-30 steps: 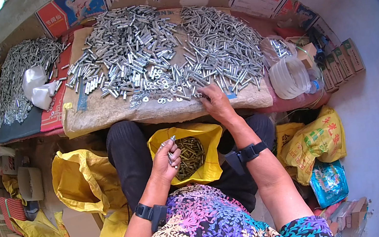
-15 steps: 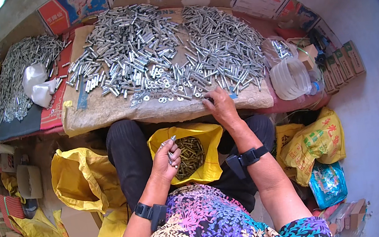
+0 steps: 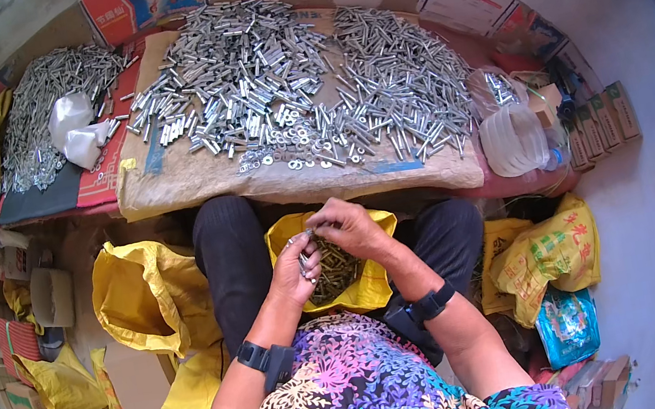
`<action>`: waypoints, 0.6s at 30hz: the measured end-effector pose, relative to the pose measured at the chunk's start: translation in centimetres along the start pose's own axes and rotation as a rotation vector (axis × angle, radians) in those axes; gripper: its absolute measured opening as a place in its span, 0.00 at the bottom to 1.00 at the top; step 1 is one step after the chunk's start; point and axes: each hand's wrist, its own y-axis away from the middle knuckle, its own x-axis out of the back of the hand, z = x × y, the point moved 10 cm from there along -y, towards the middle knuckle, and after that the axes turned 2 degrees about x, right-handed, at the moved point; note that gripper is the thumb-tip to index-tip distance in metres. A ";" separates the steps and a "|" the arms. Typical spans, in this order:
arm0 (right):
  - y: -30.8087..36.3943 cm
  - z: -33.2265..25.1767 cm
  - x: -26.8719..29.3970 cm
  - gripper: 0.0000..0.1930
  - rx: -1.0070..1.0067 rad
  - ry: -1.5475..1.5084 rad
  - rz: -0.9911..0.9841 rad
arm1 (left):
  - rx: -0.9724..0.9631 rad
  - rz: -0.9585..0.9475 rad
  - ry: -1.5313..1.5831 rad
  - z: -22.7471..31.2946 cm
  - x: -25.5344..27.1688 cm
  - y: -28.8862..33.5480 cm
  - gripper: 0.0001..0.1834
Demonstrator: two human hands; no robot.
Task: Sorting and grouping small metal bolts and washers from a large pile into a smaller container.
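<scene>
We had both hands together over our lap, above the open yellow bag (image 3: 373, 278) of small dark metal parts that sat between our knees. Our left hand (image 3: 296, 268) was curled around a small metal bolt (image 3: 305, 261), fingers closed on it, while our right hand (image 3: 352, 226) came in from the right and pinched at the top end of the same piece, fingertips touching the left hand's. Whether a washer or nut was held in the right fingertips we could not tell; it was too small to make out. Both wrists wore black bands. Beyond our knees, the surface (image 3: 195, 182) was covered with a tan sacking cloth, and on it lay a wide heap of silver bolts (image 3: 255, 70) with a second heap (image 3: 404, 90) to its right. A scatter of washers (image 3: 294, 154) lay along the near edge of the heaps. Farther left, another pile of metal parts (image 3: 46, 103) lay beside a white cloth bag (image 3: 76, 129). A larger yellow sack (image 3: 149, 297) slumped on the floor at our left, and a clear plastic tub (image 3: 514, 140) sat at the right end of the surface.
</scene>
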 end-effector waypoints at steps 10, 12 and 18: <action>0.9 -1.5 0.1 0.08 -0.007 0.137 -0.059 | 0.023 -0.036 -0.072 -0.4 -0.5 0.4 0.04; 0.9 -1.8 0.2 0.08 -0.002 0.157 -0.063 | 0.016 -0.044 -0.079 -0.3 -0.7 0.4 0.04; 1.1 -1.8 0.2 0.09 -0.040 0.172 -0.066 | 0.006 -0.050 -0.096 -0.4 -0.9 0.7 0.05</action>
